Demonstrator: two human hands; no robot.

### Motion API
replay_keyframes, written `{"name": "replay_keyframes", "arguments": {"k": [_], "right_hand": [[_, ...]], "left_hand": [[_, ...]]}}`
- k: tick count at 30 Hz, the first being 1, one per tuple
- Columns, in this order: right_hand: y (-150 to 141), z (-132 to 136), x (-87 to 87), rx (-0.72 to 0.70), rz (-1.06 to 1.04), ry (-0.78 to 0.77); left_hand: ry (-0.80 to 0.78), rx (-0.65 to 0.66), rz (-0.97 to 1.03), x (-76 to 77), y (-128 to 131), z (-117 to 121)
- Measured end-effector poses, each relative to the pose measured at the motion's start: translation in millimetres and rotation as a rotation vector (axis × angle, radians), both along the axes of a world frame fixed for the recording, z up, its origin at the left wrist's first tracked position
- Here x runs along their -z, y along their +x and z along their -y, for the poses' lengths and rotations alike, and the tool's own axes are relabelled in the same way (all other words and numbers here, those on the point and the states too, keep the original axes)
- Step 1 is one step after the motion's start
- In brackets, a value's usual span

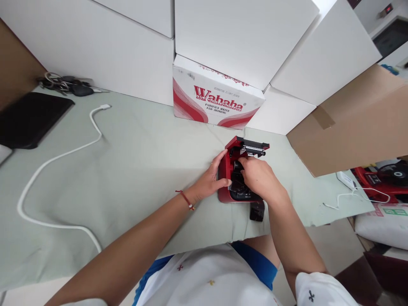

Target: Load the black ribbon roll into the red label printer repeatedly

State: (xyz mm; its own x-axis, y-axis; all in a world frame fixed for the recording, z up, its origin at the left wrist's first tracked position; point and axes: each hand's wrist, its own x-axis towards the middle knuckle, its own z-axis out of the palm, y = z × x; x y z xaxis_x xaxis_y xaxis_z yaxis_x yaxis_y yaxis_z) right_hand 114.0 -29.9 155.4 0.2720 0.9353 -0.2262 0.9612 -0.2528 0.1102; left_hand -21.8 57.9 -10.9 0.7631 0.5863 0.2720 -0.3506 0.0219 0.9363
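Observation:
A small red device (224,196) with a black inside, which looks like a label printer, stands on the cloth-covered table with its lid (253,144) raised. My left hand (215,175) grips its left side, thumb on the near rim and fingers along the outer wall. My right hand (257,176) reaches into the opening from the right with curled fingers. Those fingertips are partly hidden inside, beside a dark cylindrical part (237,165), and I cannot make out what they hold. A small black block (256,211) lies just in front of the device, near the table's edge.
A Wahaha water carton (219,100) stands behind the device against white boxes (245,38). A cardboard box (353,123) borders the right. At left are a white cable (47,163), keys (72,85) and a black flat object (35,119). A white adapter (346,180) sits at the right edge.

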Motion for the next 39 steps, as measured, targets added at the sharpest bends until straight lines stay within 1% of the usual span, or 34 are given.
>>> {"name": "replay_keyframes", "arguments": {"k": [5, 8, 10, 13, 15, 16, 18, 21, 24, 27, 29, 30, 32, 34, 35, 37, 39], "right_hand": [[10, -7, 15.7, -0.028, -0.107, 0.047], [16, -2, 18.3, -0.015, -0.160, 0.098], [18, 11, 14.7, -0.049, -0.246, 0.182], [15, 45, 9.8, -0.189, -0.423, 0.403], [10, 72, 14.7, -0.287, -0.456, 0.523], [6, 85, 20.7, -0.322, -0.440, 0.558], [-1, 107, 39.1, -0.359, -0.377, 0.596], [-12, 128, 73.0, -0.321, -0.264, 0.655], [-20, 134, 99.2, -0.251, -0.197, 0.741], [-24, 131, 111.7, -0.218, -0.178, 0.806], [-24, 129, 114.8, -0.223, -0.186, 0.822], [-23, 128, 115.6, -0.229, -0.194, 0.826], [-22, 127, 116.8, -0.238, -0.214, 0.840], [-22, 127, 118.0, -0.242, -0.228, 0.863], [-22, 126, 118.7, -0.244, -0.229, 0.871], [-23, 126, 119.7, -0.243, -0.226, 0.879], [-24, 125, 120.3, -0.235, -0.233, 0.880]], "left_hand": [[0.004, 0.012, -0.022, -1.7, -2, -1], [0.012, 0.013, -0.038, -1.8, -3, -2], [0.014, 0.011, -0.034, -2.0, -4, -2], [0.000, 0.019, -0.020, -3.6, -5, -1], [-0.013, 0.033, -0.018, -5.2, -6, 0], [-0.015, 0.039, -0.022, -6.0, -6, 0], [-0.012, 0.041, -0.033, -6.7, -7, 0], [-0.001, 0.033, -0.052, -5.7, -9, -1], [-0.016, 0.028, -0.080, -4.4, -11, 0], [-0.032, -0.005, -0.095, -7.6, -13, 2], [-0.014, -0.055, -0.100, -15.2, -13, 1], [0.002, -0.097, -0.107, -21.4, -11, -1], [0.039, -0.210, -0.118, -38.9, -4, -8], [0.084, -0.327, -0.103, -61.7, 5, -18], [0.118, -0.342, -0.079, -73.6, 9, -22], [0.182, -0.311, -0.076, -94.2, 14, -26], [0.282, -0.317, -0.129, -105.1, 14, -23]]}}
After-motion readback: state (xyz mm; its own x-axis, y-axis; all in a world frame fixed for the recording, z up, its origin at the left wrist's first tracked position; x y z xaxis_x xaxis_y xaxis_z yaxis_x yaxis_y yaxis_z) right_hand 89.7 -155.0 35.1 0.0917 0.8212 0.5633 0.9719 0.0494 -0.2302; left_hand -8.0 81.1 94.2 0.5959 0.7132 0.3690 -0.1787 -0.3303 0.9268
